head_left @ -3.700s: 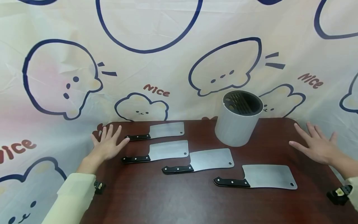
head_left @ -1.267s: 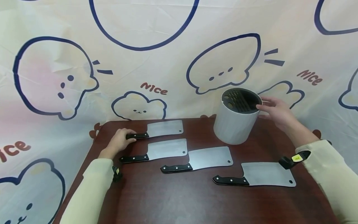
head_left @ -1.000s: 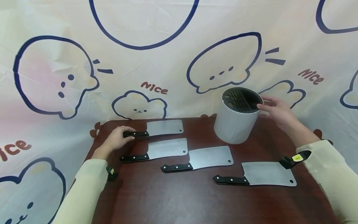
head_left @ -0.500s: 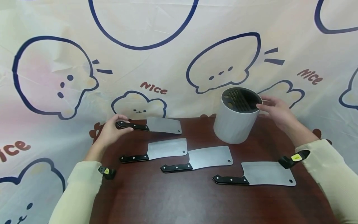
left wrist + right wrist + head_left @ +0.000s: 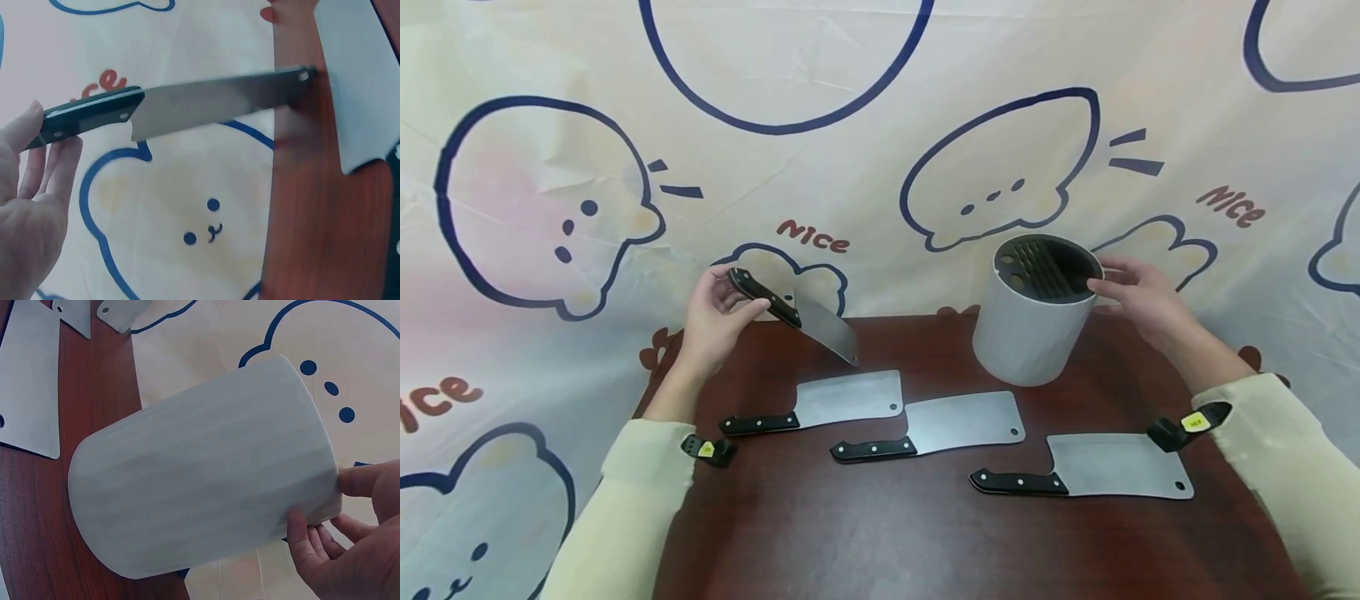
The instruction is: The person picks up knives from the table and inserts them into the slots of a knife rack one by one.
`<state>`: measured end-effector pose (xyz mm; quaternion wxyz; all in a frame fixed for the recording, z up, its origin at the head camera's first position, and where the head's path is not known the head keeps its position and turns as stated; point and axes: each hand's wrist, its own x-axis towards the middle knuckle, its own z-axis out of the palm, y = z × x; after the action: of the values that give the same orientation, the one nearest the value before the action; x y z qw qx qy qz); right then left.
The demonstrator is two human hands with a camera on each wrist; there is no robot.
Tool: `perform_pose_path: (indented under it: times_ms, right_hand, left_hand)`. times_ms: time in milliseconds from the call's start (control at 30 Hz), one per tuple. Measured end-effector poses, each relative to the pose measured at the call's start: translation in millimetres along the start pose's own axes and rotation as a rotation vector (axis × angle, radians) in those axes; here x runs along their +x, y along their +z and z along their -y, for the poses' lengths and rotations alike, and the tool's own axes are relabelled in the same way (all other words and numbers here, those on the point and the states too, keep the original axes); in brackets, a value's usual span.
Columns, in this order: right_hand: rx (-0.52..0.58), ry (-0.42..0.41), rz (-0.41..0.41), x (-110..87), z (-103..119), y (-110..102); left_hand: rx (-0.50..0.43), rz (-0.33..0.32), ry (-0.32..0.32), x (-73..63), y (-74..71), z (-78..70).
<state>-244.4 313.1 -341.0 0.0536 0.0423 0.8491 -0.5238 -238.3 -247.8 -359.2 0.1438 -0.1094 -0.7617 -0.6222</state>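
Observation:
My left hand (image 5: 711, 330) pinches the black riveted handle of a cleaver (image 5: 827, 327) between thumb and fingers. The handle end is raised, and the blade slants down to the right over the back of the table. In the left wrist view, the held cleaver (image 5: 206, 103) points away from the palm. At the back right stands a round white knife holder (image 5: 1030, 346) with a dark slotted inside. My right hand (image 5: 1142, 302) grips its rim from the right, and in the right wrist view the thumb and fingers of that hand (image 5: 356, 537) are at its top edge.
Three more cleavers lie flat, handles to the left: one (image 5: 850, 396) below the held one, another (image 5: 966, 421) in the middle, the last (image 5: 1120, 467) at the right beneath my right forearm. A patterned cloth (image 5: 850, 183) hangs behind the brown table (image 5: 865, 533).
My left hand took hold of the rearmost cleaver, lifted it handle end first and tilted it steeply. The right hand went from lying spread at the right to the holder's rim, then stayed there.

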Motion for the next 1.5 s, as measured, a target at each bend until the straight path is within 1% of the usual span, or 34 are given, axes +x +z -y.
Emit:
perform_pose_path:
  times_ms: [200,433,567,867,1100,1333,1500]
  right_hand:
    - [0.012,-0.001,0.009,1.3,2,1]
    - [-0.002,-0.007,0.011,2.2,2,1]
    - [0.002,-0.008,0.016,1.8,2,0]
    - [0.012,-0.006,0.021,1.7,3,0]
    - [0.002,-0.018,0.016,0.8,1,0]
    - [-0.034,-0.031,0.011,1.3,5,1]
    - [-0.097,-0.021,0.006,-0.4,10,-3]
  left_hand:
    - [0.066,-0.001,0.012,8.5,6.5,-8.0]
    - [0.043,0.028,0.073,16.8,12.7,-23.8]
    - [0.066,0.022,0.088,19.2,15.3,-34.1]
    - [0.074,0.024,0.109,18.9,21.0,-48.1]
    - [0.069,0.036,0.129,14.8,29.2,-66.0]
    - [0.046,0.072,0.181,11.1,37.7,-80.9]
    - [0.050,0.096,0.176,9.0,43.9,-91.2]
